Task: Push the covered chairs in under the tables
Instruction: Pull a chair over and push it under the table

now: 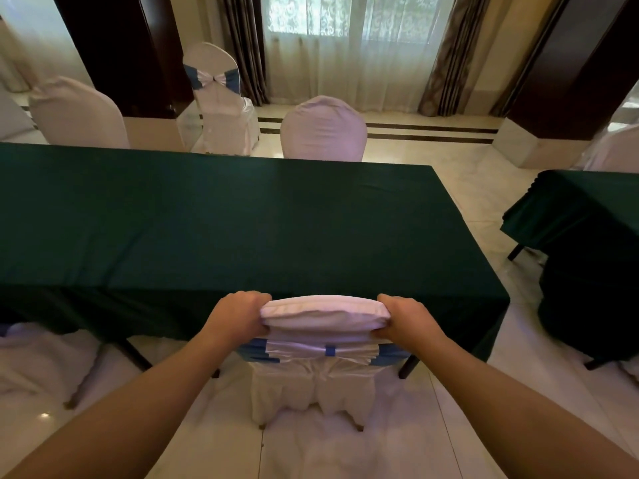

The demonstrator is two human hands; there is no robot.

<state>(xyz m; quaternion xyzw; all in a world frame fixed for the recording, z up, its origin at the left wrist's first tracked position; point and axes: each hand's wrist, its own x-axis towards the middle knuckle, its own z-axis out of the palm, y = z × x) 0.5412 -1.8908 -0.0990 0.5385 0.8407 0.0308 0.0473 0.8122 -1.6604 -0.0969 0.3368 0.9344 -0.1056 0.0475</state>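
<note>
A chair in a white cover [321, 375] with a blue sash and silver bow stands right in front of me, its back against the near edge of a long table draped in dark green cloth [214, 219]. My left hand [238, 314] grips the left corner of the chair's top. My right hand [404, 318] grips the right corner. The seat is hidden under the hanging cloth. Across the table stand two more white-covered chairs, one at the far middle [323, 129] and one at the far left [77, 114].
A sashed covered chair [221, 95] stands farther back by a dark pillar. A second green-draped table [587, 243] is on the right, with a tiled aisle between. Another covered chair [34, 361] shows at the lower left. Curtained windows line the far wall.
</note>
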